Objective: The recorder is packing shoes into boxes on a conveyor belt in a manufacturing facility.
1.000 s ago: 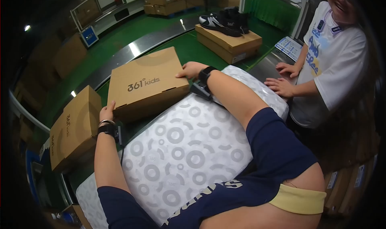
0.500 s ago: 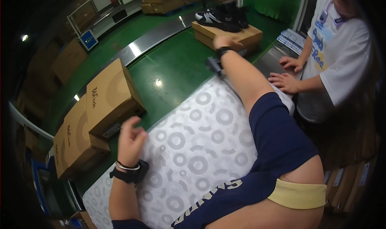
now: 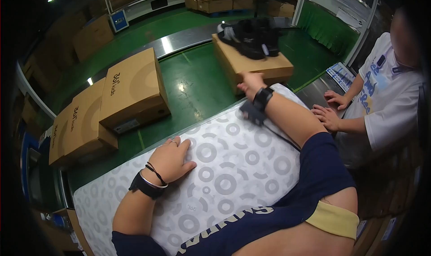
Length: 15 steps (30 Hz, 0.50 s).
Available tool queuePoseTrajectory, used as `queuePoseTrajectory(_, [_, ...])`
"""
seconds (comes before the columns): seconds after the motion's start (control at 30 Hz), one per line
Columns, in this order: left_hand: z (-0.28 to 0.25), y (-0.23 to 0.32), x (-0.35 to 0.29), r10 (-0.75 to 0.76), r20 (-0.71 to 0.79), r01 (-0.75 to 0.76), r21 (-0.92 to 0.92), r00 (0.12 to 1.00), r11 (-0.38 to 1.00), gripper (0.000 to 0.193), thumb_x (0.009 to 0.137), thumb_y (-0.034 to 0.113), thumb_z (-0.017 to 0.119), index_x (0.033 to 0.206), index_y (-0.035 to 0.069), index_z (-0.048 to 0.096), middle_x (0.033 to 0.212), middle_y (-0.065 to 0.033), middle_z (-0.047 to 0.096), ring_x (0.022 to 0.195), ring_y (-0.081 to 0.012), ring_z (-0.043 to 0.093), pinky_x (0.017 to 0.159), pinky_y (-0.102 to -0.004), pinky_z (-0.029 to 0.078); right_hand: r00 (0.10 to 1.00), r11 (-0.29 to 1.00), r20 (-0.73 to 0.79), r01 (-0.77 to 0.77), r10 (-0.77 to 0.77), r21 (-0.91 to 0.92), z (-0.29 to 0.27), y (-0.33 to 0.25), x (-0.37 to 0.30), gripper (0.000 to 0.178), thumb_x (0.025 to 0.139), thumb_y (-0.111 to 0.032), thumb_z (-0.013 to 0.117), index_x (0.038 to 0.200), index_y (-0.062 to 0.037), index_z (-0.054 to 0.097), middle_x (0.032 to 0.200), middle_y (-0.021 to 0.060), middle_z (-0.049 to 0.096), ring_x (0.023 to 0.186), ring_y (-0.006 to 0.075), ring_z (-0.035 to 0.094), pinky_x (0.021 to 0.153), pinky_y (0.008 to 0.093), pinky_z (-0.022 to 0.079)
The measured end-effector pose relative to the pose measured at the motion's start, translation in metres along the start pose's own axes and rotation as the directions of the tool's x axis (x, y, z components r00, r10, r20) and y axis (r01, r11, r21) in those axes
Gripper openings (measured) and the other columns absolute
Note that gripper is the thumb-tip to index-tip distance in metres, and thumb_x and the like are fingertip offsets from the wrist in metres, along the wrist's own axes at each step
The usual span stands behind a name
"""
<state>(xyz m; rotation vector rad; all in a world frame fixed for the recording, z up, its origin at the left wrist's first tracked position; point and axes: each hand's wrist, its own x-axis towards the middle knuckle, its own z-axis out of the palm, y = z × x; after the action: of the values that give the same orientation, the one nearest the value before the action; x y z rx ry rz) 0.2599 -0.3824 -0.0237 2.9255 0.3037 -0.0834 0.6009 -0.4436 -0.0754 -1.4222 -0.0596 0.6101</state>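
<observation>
My left hand [image 3: 170, 160] lies open, palm down, on a white patterned sheet [image 3: 224, 184] that covers the worktop before me. My right hand [image 3: 252, 83] reaches out to the near face of a brown shoe box [image 3: 265, 69]. Its fingers are partly spread and point left; whether they touch the box is not clear. On that box rest black shoes [image 3: 251, 38], one with white trim, slightly blurred. Below my right wrist lies a dark device [image 3: 252, 113], with a cable beside it.
Brown shoe boxes [image 3: 134, 87] stand in a row at left on the green belt [image 3: 193, 85]. A metal rail [image 3: 168, 45] runs behind. At right, a person in a white shirt [image 3: 381, 99] rests both hands at the worktop's edge, near stacked printed sheets [image 3: 340, 76].
My left hand has gone from raised with bent fingers to flat on the sheet. My right hand has shifted lower on the shoe box's near side, and the box looks nearer and turned.
</observation>
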Motion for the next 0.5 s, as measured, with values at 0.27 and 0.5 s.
queuePoseTrajectory(0.27, [-0.003, 0.006, 0.005, -0.017, 0.03, 0.018, -0.02, 0.999, 1.0, 0.047, 0.071, 0.032, 0.061, 0.104, 0.002, 0.048, 0.101, -0.0207, 0.052, 0.094, -0.0343, 0.051, 0.079, -0.0379, 0.043, 0.606, -0.092, 0.362, 0.429, -0.709, -0.899, 0.077, -0.117, -0.034, 0.052, 0.064, -0.025, 0.069, 0.111, -0.0095, 0.052, 0.122, 0.015, 0.042, 0.103, 0.035, 0.046, 0.086, 0.0422, 0.038])
queuePoseTrajectory(0.5, [-0.003, 0.017, 0.003, -0.112, -0.106, 0.112, 0.0, 0.988, 0.994, 0.071, 0.066, 0.035, 0.067, 0.122, 0.005, 0.034, 0.123, -0.0243, 0.035, 0.112, -0.0371, 0.038, 0.088, -0.0488, 0.035, 0.362, -0.067, 0.743, 0.876, -0.563, -0.477, 0.048, -0.13, -0.079, 0.034, 0.072, -0.015, 0.064, 0.098, 0.0022, 0.051, 0.089, 0.0155, 0.058, 0.081, 0.0255, 0.057, 0.072, 0.0309, 0.044])
